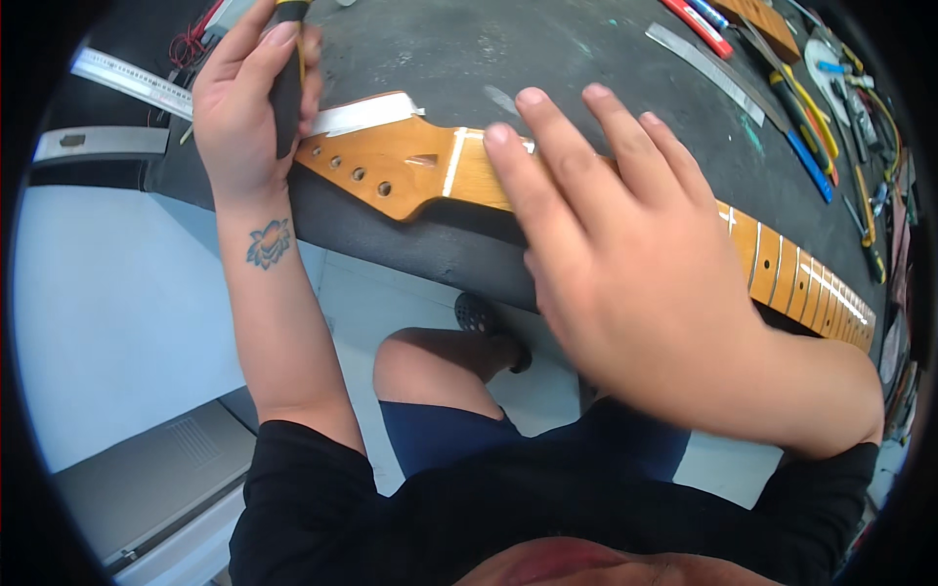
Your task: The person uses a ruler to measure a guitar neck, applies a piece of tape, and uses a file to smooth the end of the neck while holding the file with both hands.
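A guitar neck [772,256] of amber wood lies across the dark bench top, its headstock [391,176] toward the left. White strips of what looks like tape [366,115] run along the headstock's far edge, with more white marks at the nut end and on the fretboard. My left hand [256,98], beside the headstock tip, is closed round a black-and-yellow tool [287,93] held upright; its kind is unclear. Over the neck just past the headstock spreads my right hand [625,234], fingers apart and holding nothing. It hides part of the fretboard; whether it touches the wood I cannot tell.
At the far right lie pliers [816,127], a steel ruler [705,70], a red tool [699,27], a wooden block [762,24] and several hand tools. A long metal ruler [132,83] and a silver bar [101,144] sit at the left.
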The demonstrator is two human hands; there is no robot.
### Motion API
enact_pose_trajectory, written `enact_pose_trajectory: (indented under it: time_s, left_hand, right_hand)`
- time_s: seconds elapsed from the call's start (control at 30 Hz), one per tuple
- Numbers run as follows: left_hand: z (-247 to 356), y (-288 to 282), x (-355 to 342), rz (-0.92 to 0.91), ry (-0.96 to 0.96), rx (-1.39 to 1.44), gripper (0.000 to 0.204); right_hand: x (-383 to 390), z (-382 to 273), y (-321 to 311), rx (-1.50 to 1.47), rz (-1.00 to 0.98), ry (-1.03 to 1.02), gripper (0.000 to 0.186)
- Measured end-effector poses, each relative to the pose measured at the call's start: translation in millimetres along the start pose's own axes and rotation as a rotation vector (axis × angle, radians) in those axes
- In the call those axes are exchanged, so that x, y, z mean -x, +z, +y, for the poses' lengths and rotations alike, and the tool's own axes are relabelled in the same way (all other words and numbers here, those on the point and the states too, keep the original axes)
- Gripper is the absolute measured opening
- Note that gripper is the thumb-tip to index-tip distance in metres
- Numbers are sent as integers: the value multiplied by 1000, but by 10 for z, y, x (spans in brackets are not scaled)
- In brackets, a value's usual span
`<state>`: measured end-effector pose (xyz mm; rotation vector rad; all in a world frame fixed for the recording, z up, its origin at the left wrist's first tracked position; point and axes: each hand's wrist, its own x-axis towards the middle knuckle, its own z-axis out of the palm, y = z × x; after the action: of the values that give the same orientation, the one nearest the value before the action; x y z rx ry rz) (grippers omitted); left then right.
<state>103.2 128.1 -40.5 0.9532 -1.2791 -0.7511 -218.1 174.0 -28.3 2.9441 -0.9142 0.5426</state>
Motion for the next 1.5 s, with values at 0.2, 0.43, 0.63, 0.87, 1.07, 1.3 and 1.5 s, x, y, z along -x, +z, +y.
enact_pose_trajectory:
  time_s: [0.2, 0.43, 0.63, 0.87, 1.07, 1.3, 1.5]
  left_hand:
    - [24, -42, -21, -127, 7, -87, 56]
    - [6, -35, -28, -163, 8, -125, 56]
    - [44, -61, -9, -177, 11, -134, 57]
    - [-31, -35, 18, -123, 26, -34, 53]
    - [-21, -29, -37, -128, 4, -39, 54]
    - [-8, -73, -39, -200, -20, -78, 57]
    - [-20, -84, -46, -184, -11, -104, 57]
  right_hand:
    - [450, -119, -95, -363, -519, -797, 43]
    - [568, 3, 22, -346, -832, -664, 33]
    - [505, 102, -126, -473, -762, -598, 24]
    - [496, 96, -43, -503, -763, -659, 20]
    - [411, 220, -17, -686, -892, -592, 20]
    - [406, 204, -18, -614, -882, -665, 21]
    - [435, 205, -13, -627, -811, -635, 20]
